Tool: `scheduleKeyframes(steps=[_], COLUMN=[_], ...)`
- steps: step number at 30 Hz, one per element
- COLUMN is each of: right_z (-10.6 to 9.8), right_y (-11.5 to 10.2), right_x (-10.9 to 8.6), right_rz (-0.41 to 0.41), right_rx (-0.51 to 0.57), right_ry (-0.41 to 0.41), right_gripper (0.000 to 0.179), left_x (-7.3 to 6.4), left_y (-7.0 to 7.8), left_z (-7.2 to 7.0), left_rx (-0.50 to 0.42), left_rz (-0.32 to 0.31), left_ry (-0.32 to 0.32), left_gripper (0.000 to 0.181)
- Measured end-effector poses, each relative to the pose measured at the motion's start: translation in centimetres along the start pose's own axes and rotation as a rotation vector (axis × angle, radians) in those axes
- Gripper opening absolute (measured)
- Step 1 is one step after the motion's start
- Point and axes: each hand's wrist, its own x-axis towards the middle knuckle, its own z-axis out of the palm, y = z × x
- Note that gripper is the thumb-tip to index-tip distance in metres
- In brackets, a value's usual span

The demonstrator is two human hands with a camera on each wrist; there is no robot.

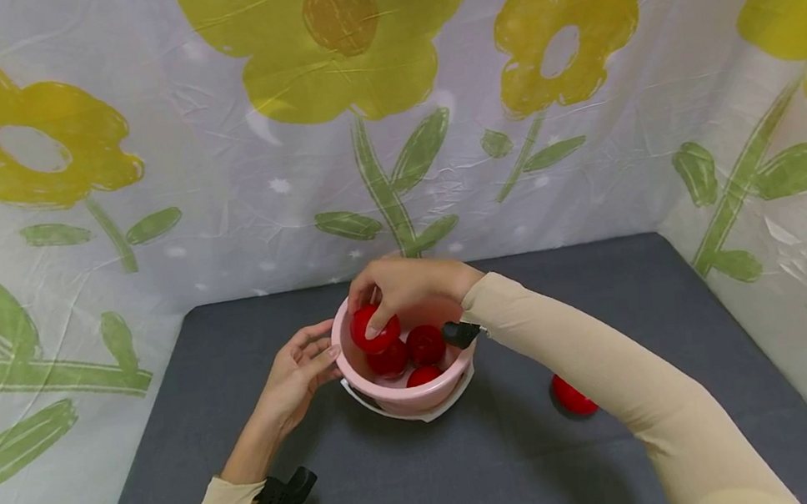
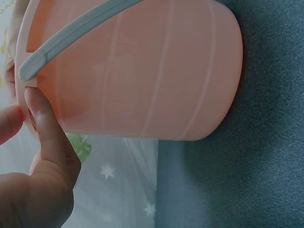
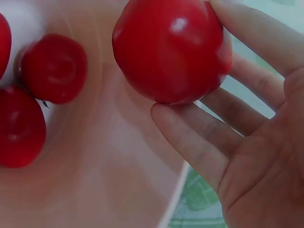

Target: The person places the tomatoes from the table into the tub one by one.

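Over the far left part of a pink bucket [image 1: 410,402], my right hand [image 1: 407,281] holds a glossy red tomato [image 1: 375,328] between thumb and fingers. In the right wrist view the held tomato [image 3: 171,50] is above the bucket's inner wall, with the fingertips along its side. Several more tomatoes [image 1: 426,344] lie at the bottom of the bucket. My left hand [image 1: 302,374] holds the bucket's rim at its left side. The left wrist view shows the thumb and a finger [image 2: 45,118] at the rim, beside the hinge of the pale handle [image 2: 80,33].
Another red tomato [image 1: 574,396] lies on the dark grey tabletop [image 1: 477,478], to the right of the bucket and partly hidden by my right forearm. Behind the table hangs a white curtain [image 1: 230,197] with yellow flowers.
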Motion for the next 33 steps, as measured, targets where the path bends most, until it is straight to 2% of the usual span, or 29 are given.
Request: scheduleKeyframes(steps=[6, 11, 19, 27, 33], right_z=[1.3, 1.5, 1.1, -0.3, -2.4], right_y=[0.6, 0.9, 1.0, 1.3, 1.7], right_x=[0.3, 0.1, -0.3, -1.7, -4.4], right_rz=[0.034, 0.045, 0.01, -0.046, -0.054], right_rx=[0.086, 0.081, 0.066, 0.038, 0.031], right_ry=[-0.024, -0.015, -0.01, 0.05, 0.119], right_gripper=[0.036, 0.04, 0.042, 0.041, 0.041], left_x=[0.0, 0.1, 0.1, 0.1, 0.1], left_y=[0.0, -0.1, -0.2, -0.1, -0.2], left_z=[0.0, 0.0, 0.0, 0.1, 0.0], left_rx=[0.002, -0.006, 0.005, -0.001, -0.005], left_rz=[0.003, 0.008, 0.0, 0.002, 0.012], left_ry=[0.001, -0.002, 0.007, 0.009, 0.005], left_gripper=[0.054, 0.053, 0.054, 0.055, 0.055])
